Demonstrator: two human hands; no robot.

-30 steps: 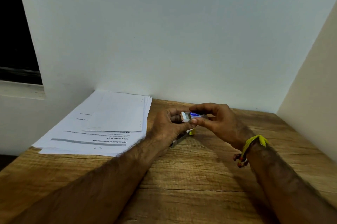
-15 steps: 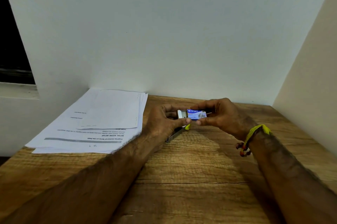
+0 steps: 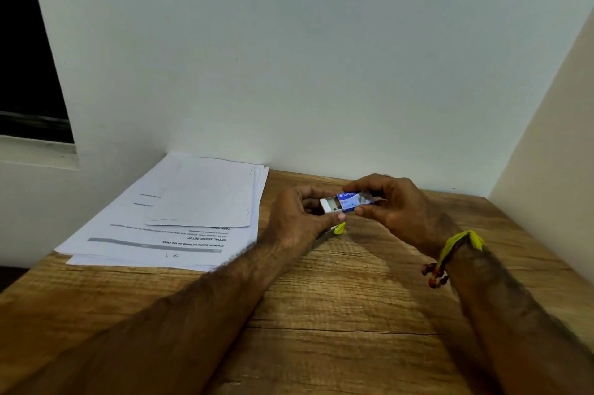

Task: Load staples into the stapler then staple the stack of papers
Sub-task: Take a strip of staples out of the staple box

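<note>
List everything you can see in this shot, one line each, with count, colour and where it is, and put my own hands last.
staple box: one, blue sleeve with white inner tray slid partly out to the left, held above the table between both hands
stapler: one, metal with a yellow tip, on the table, mostly hidden under the left hand
stack of papers: one, white printed sheets, on the table's far left against the wall
table: one, brown wood grain
wristband: one, yellow with red beads, right wrist
left hand: one, pinches the tray
right hand: one, pinches the sleeve
</note>
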